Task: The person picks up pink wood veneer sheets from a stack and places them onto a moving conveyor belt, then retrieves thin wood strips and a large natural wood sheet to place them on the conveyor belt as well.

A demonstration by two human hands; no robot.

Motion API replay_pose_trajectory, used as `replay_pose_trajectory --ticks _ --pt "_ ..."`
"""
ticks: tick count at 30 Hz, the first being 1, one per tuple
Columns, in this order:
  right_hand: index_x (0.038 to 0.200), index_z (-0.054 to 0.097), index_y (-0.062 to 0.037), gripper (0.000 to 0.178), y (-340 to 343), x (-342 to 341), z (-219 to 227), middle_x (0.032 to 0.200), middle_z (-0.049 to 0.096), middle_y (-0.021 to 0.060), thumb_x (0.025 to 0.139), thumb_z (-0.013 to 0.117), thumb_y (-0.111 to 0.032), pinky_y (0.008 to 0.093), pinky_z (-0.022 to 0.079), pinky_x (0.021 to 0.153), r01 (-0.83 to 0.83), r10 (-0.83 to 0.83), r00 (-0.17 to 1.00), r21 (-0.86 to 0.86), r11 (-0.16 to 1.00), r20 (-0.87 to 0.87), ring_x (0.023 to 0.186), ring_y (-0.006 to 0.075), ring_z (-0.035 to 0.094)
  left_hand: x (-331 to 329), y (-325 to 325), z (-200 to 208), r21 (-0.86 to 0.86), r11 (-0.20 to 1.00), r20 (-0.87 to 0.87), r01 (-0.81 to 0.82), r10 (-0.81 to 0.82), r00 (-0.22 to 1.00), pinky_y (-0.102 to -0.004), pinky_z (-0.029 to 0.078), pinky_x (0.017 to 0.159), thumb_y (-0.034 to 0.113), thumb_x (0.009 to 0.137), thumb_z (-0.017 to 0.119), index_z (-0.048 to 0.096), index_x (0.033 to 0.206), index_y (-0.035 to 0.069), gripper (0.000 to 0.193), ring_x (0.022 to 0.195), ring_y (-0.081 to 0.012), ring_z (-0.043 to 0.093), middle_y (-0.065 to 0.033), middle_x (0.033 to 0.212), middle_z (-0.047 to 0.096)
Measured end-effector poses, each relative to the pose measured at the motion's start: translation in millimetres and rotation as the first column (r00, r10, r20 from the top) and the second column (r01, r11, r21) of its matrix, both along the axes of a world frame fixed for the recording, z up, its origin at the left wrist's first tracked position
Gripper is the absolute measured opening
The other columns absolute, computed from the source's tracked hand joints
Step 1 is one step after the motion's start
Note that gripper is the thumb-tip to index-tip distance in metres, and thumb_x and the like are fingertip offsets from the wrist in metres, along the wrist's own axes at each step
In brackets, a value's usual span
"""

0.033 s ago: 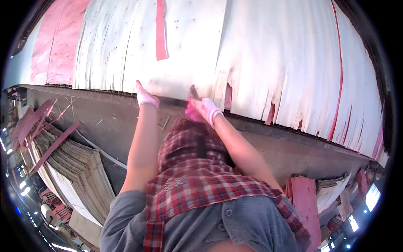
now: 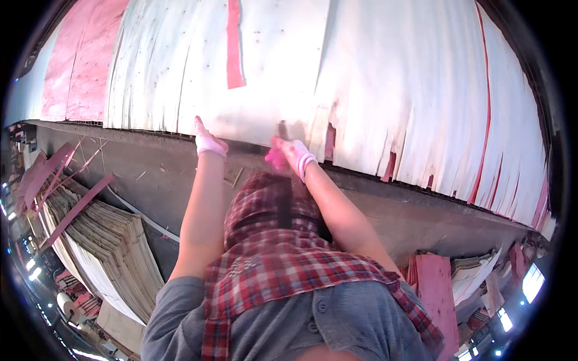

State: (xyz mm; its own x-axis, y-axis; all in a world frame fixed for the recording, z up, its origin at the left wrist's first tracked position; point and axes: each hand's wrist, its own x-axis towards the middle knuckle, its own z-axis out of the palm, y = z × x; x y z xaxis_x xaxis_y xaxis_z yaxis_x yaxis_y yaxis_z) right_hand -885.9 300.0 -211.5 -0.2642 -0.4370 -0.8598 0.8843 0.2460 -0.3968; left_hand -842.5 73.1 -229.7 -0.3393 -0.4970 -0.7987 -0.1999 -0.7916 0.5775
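Observation:
Wide pale veneer sheets (image 2: 271,66) cover the surface ahead of me, their near edge running across in front of my body. My left hand (image 2: 209,141), in a white and pink glove, rests at that edge with its fingers stretched forward over the sheet. My right hand (image 2: 293,156), gloved the same way, is closed around a short dark tool (image 2: 282,128) whose tip reaches onto the sheet. Its exact kind is too blurred to tell. A narrow pink strip (image 2: 234,48) lies on the sheets beyond my hands.
Pink sheets (image 2: 84,60) lie at the far left. Right of my hands, the veneer edge is split and ragged. A stack of veneer sheets (image 2: 114,240) with loose pink strips stands at the lower left. Pink boards (image 2: 435,295) stand at the lower right.
My right hand and the dark tool have shifted very slightly right. My left hand stays nearly in place.

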Motion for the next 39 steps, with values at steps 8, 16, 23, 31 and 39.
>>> replay_pose_trajectory --ticks 8,16,23,31,39 --pt "0.107 0.053 0.004 0.044 -56 -15 4 0.081 0.065 0.0153 0.086 0.054 -0.035 0.0271 0.047 0.047 0.026 -0.025 1.0 0.117 0.993 -0.015 0.056 0.0192 0.059 -17 -18 79 -0.534 0.7 0.023 0.475 -0.549 0.835 -0.0348 0.015 0.107 0.047 0.08 0.057 0.024 0.136 0.001 0.08 0.132 -0.0228 0.019 -0.014 0.14 0.029" --pt "0.104 0.055 0.0015 0.036 22 3 78 0.094 0.065 0.0148 0.088 0.052 -0.031 0.0215 0.04 0.043 0.314 -0.329 0.904 -0.099 0.944 -0.273 0.04 0.0116 0.048 -181 -25 12 -0.12 -0.443 0.984 0.888 -0.169 0.049 -0.0395 -0.007 0.108 0.064 0.075 0.04 0.002 0.138 -0.003 0.1 0.135 -0.0326 -0.007 -0.0183 0.146 -0.005" --pt "0.108 0.056 -0.0046 0.035 116 48 92 0.087 0.066 0.0064 0.085 0.058 -0.03 0.0224 0.042 0.046 0.701 -0.603 0.684 0.144 0.698 -0.41 0.049 0.0104 0.05 -181 -20 61 -0.474 -0.089 0.72 0.876 -0.612 0.327 -0.0325 0.046 0.059 0.002 0.074 0.052 0.049 0.107 0.012 0.035 0.071 -0.0182 0.055 -0.0043 0.082 0.057" --pt "0.119 0.045 -0.0018 0.041 136 113 123 0.102 0.063 0.006 0.085 0.059 -0.021 0.0243 0.043 0.047 0.839 -0.805 0.4 -0.179 0.515 -0.439 0.049 0.0109 0.052 -123 89 39 -0.191 0.632 -0.534 0.751 -0.709 0.46 -0.0318 0.05 0.08 -0.01 0.073 0.055 0.049 0.105 0.005 0.036 0.087 -0.0205 0.058 -0.0093 0.096 0.059" --pt "0.1 0.054 -0.0027 0.018 255 176 126 0.079 0.061 0.0034 0.083 0.057 -0.008 0.0212 0.041 0.047 0.942 -0.806 0.05 -0.241 0.235 -0.59 0.053 0.0085 0.052 51 379 156 -0.105 0.418 -0.701 0.902 -0.675 0.231 -0.029 0.045 0.084 -0.002 0.076 0.057 0.05 0.107 0.004 0.032 0.09 -0.018 0.056 -0.0102 0.101 0.058"
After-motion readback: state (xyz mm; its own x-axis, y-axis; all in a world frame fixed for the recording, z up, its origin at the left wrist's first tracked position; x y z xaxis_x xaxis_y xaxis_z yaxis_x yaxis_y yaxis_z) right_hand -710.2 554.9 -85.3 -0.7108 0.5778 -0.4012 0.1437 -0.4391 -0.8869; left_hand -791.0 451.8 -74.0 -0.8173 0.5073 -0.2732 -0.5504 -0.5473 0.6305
